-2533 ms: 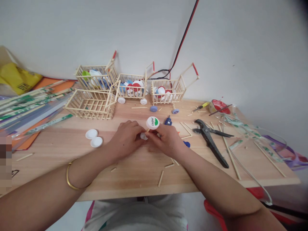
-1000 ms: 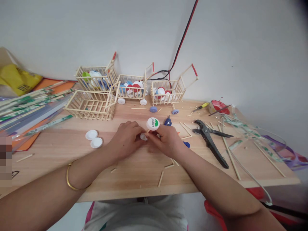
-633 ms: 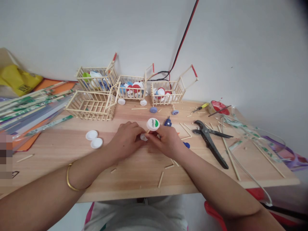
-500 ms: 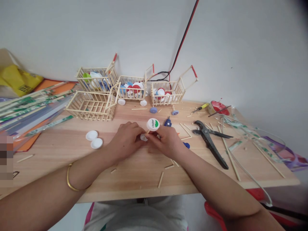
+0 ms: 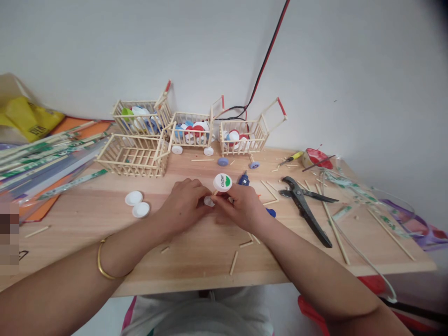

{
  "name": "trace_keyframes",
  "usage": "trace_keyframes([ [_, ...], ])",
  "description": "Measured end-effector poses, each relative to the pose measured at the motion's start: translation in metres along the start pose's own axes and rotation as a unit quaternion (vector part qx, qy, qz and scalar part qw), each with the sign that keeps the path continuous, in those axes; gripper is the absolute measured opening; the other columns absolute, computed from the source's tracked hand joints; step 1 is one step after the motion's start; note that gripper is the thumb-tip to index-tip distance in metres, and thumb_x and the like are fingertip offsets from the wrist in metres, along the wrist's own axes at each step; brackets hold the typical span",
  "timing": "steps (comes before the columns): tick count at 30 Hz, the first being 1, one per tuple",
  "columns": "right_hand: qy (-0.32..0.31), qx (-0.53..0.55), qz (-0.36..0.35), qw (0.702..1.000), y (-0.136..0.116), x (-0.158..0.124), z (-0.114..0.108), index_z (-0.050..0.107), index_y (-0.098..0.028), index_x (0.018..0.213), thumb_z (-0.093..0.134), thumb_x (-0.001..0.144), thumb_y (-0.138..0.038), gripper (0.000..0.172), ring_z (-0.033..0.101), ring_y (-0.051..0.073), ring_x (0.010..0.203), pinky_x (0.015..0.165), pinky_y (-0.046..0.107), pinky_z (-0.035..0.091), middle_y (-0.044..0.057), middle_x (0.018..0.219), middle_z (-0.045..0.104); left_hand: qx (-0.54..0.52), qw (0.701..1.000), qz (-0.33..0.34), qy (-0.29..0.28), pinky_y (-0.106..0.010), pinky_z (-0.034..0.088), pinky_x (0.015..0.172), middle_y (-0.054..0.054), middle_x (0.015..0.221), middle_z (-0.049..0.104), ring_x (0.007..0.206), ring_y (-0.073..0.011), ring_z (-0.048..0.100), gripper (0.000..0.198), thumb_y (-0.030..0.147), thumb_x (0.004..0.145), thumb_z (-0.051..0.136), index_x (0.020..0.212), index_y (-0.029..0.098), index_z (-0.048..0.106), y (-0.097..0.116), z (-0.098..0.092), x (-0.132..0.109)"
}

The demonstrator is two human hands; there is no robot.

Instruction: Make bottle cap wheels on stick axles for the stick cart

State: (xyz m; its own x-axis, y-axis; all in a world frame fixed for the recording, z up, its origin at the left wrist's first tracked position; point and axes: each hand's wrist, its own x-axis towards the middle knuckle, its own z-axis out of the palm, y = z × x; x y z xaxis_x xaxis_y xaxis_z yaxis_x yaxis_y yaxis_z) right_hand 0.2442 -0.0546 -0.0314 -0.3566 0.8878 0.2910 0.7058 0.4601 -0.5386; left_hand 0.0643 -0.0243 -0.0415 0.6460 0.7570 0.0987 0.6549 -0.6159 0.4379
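My left hand (image 5: 187, 199) is closed, its fingertips pinching a small white cap (image 5: 209, 201) that is partly hidden. My right hand (image 5: 245, 205) pinches a thin wooden stick (image 5: 214, 192). At the stick's upper end sits a white bottle cap (image 5: 222, 182) with green print, facing up. Both hands meet just above the table, fingertips almost touching. Two more white caps (image 5: 140, 209) lie on the wood left of my left hand. Just beyond my right hand is a blue-tipped glue gun (image 5: 244, 178), mostly covered by the hand.
Small stick-built carts (image 5: 191, 131) filled with caps stand along the wall, beside an empty stick basket (image 5: 135, 156). Black pliers (image 5: 306, 210), a yellow cutter (image 5: 293, 157) and a red-lined bowl (image 5: 318, 159) lie to the right. Packaged sticks (image 5: 52, 151) are heaped at left.
Almost nothing differs. Both hands keep the same hold on the cap and stick; the whole view has shifted very slightly.
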Motion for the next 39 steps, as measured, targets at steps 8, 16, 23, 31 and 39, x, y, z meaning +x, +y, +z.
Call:
trace_keyframes([
  [8, -0.003, -0.002, 0.000, 1.000, -0.0011, 0.0004, -0.0008, 0.061, -0.017, 0.076, 0.057, 0.085, -0.023, 0.012, 0.060, 0.014, 0.063, 0.057, 0.022, 0.038, 0.002, 0.070, 0.067, 0.000, 1.000, 0.001, -0.001, -0.034, 0.037, 0.073, -0.005, 0.086, 0.062, 0.085, -0.0226, 0.054, 0.019, 0.033, 0.082, 0.059, 0.094, 0.021, 0.067, -0.0021, 0.0014, 0.0001],
  [16, 0.004, -0.003, -0.007, 1.000, -0.0003, 0.0001, 0.0002, 0.061, -0.017, 0.077, 0.058, 0.085, -0.022, 0.010, 0.060, 0.013, 0.063, 0.057, 0.021, 0.038, 0.002, 0.070, 0.066, 0.002, 1.000, 0.001, 0.001, -0.034, 0.038, 0.075, -0.005, 0.086, 0.063, 0.086, -0.0221, 0.054, 0.018, 0.033, 0.083, 0.058, 0.093, 0.021, 0.067, -0.0024, 0.0016, -0.0006],
  [23, 0.005, -0.010, -0.003, 1.000, 0.0016, 0.0001, 0.0013, 0.061, -0.017, 0.077, 0.059, 0.084, -0.023, 0.010, 0.059, 0.013, 0.063, 0.057, 0.021, 0.038, 0.002, 0.070, 0.066, 0.005, 1.000, -0.001, -0.002, -0.033, 0.038, 0.074, -0.005, 0.086, 0.063, 0.086, -0.0222, 0.054, 0.018, 0.033, 0.083, 0.059, 0.093, 0.021, 0.067, -0.0020, 0.0019, -0.0001],
  [31, 0.002, -0.012, -0.002, 1.000, 0.0018, -0.0002, 0.0018, 0.062, -0.017, 0.077, 0.059, 0.085, -0.023, 0.010, 0.059, 0.013, 0.063, 0.057, 0.021, 0.038, 0.002, 0.071, 0.066, 0.006, 1.000, 0.001, 0.001, -0.033, 0.038, 0.073, -0.005, 0.085, 0.063, 0.085, -0.0220, 0.054, 0.017, 0.032, 0.083, 0.059, 0.092, 0.021, 0.068, -0.0004, 0.0006, -0.0001],
  [39, -0.001, -0.009, 0.001, 1.000, 0.0015, 0.0007, 0.0006, 0.061, -0.017, 0.076, 0.059, 0.085, -0.023, 0.010, 0.059, 0.013, 0.062, 0.057, 0.021, 0.038, 0.002, 0.070, 0.066, 0.004, 1.000, -0.002, -0.002, -0.034, 0.038, 0.074, -0.005, 0.086, 0.062, 0.085, -0.0222, 0.054, 0.017, 0.032, 0.082, 0.060, 0.092, 0.020, 0.068, -0.0023, 0.0019, 0.0003],
])
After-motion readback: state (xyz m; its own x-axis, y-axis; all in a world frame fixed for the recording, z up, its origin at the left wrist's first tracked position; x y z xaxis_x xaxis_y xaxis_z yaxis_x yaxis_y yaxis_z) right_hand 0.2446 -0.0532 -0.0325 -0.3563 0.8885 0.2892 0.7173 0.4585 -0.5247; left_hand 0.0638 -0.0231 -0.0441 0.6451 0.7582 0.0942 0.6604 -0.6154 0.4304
